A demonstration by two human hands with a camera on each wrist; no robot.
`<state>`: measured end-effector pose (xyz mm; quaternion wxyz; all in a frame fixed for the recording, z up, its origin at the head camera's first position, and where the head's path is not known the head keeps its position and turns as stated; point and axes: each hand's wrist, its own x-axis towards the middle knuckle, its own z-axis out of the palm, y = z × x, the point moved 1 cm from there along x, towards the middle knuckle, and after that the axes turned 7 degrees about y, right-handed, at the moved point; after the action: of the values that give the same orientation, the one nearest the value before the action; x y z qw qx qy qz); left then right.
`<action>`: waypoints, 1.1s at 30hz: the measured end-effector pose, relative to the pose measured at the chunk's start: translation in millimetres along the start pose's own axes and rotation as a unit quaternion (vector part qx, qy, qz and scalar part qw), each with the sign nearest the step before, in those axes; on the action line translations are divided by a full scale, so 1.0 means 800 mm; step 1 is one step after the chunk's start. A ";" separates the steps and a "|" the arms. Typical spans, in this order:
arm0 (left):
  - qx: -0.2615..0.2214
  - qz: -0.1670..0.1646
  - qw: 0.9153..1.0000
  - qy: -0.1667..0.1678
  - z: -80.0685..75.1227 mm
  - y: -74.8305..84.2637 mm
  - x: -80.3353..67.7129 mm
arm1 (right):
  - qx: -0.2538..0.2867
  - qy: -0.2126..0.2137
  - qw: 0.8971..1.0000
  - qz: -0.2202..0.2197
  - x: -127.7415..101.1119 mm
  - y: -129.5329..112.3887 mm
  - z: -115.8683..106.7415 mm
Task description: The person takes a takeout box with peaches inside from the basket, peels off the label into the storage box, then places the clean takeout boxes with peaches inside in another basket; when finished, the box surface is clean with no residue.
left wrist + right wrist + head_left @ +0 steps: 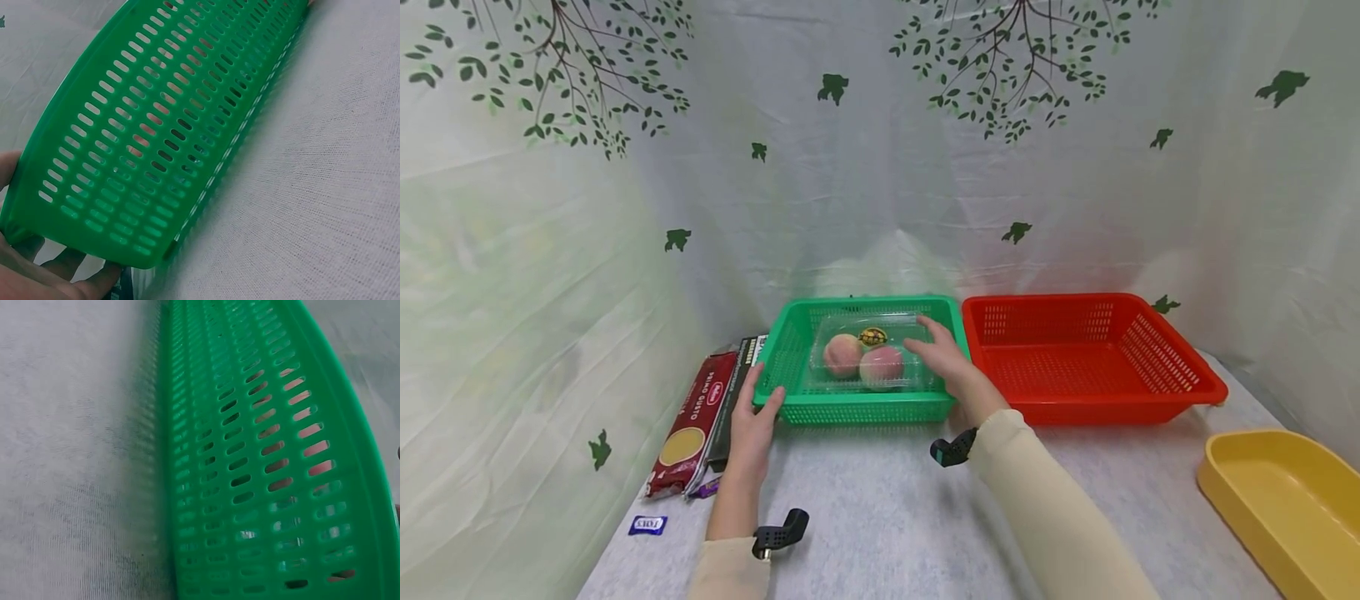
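Observation:
A green plastic basket (865, 410) stands at the back of the table. Inside it is a clear plastic container (908, 323), with two peaches (843, 356) and a small yellow-and-black patterned thing (873, 337) showing through. My left hand (752, 429) grips the basket's front left corner; the left wrist view shows its fingers curled round the outer edge. Over the basket's right side, my right hand (945, 357) reaches with fingers spread beside the container. Whether it touches the container I cannot tell. The right wrist view mostly shows the basket's slotted wall (269, 450).
A red basket (1090, 408) adjoins on the right, and a yellow tray (1240, 500) lies at the near right. To the left are a dark red pasta packet (696, 425), a black package (730, 417), a purple wrapper (706, 489) and a small blue packet (647, 525).

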<state>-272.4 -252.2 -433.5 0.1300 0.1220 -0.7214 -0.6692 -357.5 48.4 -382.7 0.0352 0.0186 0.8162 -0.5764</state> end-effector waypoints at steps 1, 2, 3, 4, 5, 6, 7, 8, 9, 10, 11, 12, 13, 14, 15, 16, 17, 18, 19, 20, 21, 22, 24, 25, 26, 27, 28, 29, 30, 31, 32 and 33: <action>0.001 0.000 1.000 0.001 0.000 0.000 0.000 | 0.001 0.000 1.000 0.001 0.003 0.001 0.001; 0.001 -0.001 1.000 0.001 0.000 0.000 0.001 | 0.001 0.000 1.000 0.002 0.004 0.001 0.002; 0.004 -0.004 1.000 0.002 0.000 0.000 0.002 | 0.002 0.000 1.000 0.004 0.007 0.002 0.002; 0.004 -0.006 1.000 0.002 0.000 -0.001 0.003 | 0.002 0.000 1.000 0.004 0.008 0.003 0.003; 0.004 -0.008 1.000 0.002 0.000 -0.001 0.003 | 0.005 -0.001 1.000 0.005 0.010 0.004 0.003; 0.004 -0.011 1.000 0.001 0.001 -0.001 0.004 | 0.008 -0.002 1.000 0.006 0.011 0.004 0.003; 0.003 -0.011 1.000 0.001 0.001 -0.001 0.005 | 0.010 -0.003 1.000 0.010 0.012 0.005 0.004; 0.002 -0.012 1.000 0.000 0.001 -0.002 0.005 | 0.013 -0.005 1.000 0.014 0.012 0.005 0.004; 0.001 -0.013 1.000 0.000 0.001 -0.002 0.006 | 0.016 -0.007 1.000 0.019 0.013 0.005 0.004; -0.001 -0.013 1.000 0.000 0.001 -0.002 0.006 | 0.018 -0.009 0.999 0.025 0.013 0.005 0.004; -0.001 -0.013 1.000 0.001 0.001 -0.002 0.006 | 0.021 -0.012 0.999 0.032 0.012 0.005 0.004; -0.002 -0.012 1.000 0.001 0.001 -0.002 0.006 | 0.024 -0.014 0.999 0.038 0.012 0.005 0.005; -0.001 -0.012 1.000 0.002 0.001 -0.002 0.006 | 0.024 -0.016 0.999 0.043 0.012 0.005 0.006; 0.000 -0.012 1.000 0.004 0.001 -0.002 0.005 | 0.023 -0.019 0.998 0.046 0.012 0.005 0.006; 0.000 -0.012 1.000 0.006 0.001 -0.002 0.005 | 0.022 -0.022 0.998 0.050 0.012 0.005 0.007; 0.000 -0.011 1.000 0.009 0.000 -0.001 0.005 | 0.022 -0.024 0.998 0.053 0.012 0.006 0.008; 0.002 -0.011 1.000 0.010 0.000 -0.002 0.005 | 0.022 -0.026 0.998 0.057 0.012 0.006 0.009; 0.004 -0.012 1.000 0.013 0.000 -0.002 0.004 | 0.022 -0.027 0.998 0.059 0.012 0.006 0.009; 0.006 -0.012 1.000 0.015 0.000 -0.002 0.004 | 0.020 -0.028 0.998 0.060 0.012 0.007 0.010; 0.005 -0.011 1.000 0.017 0.000 -0.003 0.004 | 0.020 -0.028 0.997 0.062 0.012 0.007 0.011; 0.007 -0.011 1.000 0.018 0.000 -0.003 0.004 | 0.019 -0.028 0.997 0.064 0.012 0.007 0.011; 0.008 -0.011 1.000 0.018 0.000 -0.004 0.004 | 0.017 -0.028 0.997 0.064 0.012 0.007 0.011; 0.008 -0.011 1.000 0.019 0.001 -0.004 0.003 | 0.013 -0.031 0.997 0.065 0.012 0.008 0.012; 0.008 -0.011 1.000 0.019 0.001 -0.004 0.003 | 0.011 -0.033 0.997 0.065 0.013 0.009 0.012; 0.008 -0.011 1.000 0.019 0.001 -0.005 0.003 | 0.010 -0.035 0.997 0.067 0.013 0.009 0.012; 0.009 -0.013 1.000 0.019 0.001 -0.005 0.003 | 0.010 -0.037 0.997 0.067 0.013 0.009 0.012; 0.007 -0.012 1.000 0.020 0.001 -0.005 0.003 | 0.010 -0.037 0.997 0.067 0.014 0.010 0.012; 0.007 -0.011 1.000 0.020 0.001 -0.005 0.003 | 0.010 -0.037 0.997 0.068 0.014 0.011 0.012; 0.007 -0.009 1.000 0.021 0.001 -0.005 0.003 | 0.011 -0.036 0.997 0.069 0.014 0.011 0.013; 0.008 -0.009 1.000 0.022 0.001 -0.005 0.003 | 0.013 -0.035 0.997 0.068 0.014 0.011 0.013; 0.007 -0.009 1.000 0.023 0.001 -0.005 0.003 | 0.016 -0.033 0.997 0.070 0.014 0.011 0.013; 0.006 -0.008 1.000 0.023 0.001 -0.005 0.004 | 0.018 -0.031 0.997 0.070 0.014 0.010 0.014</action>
<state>-275.4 -252.4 -437.2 0.1406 0.1435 -0.7211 -0.6631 -368.0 40.9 -394.9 0.1002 0.0581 0.8007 -0.5878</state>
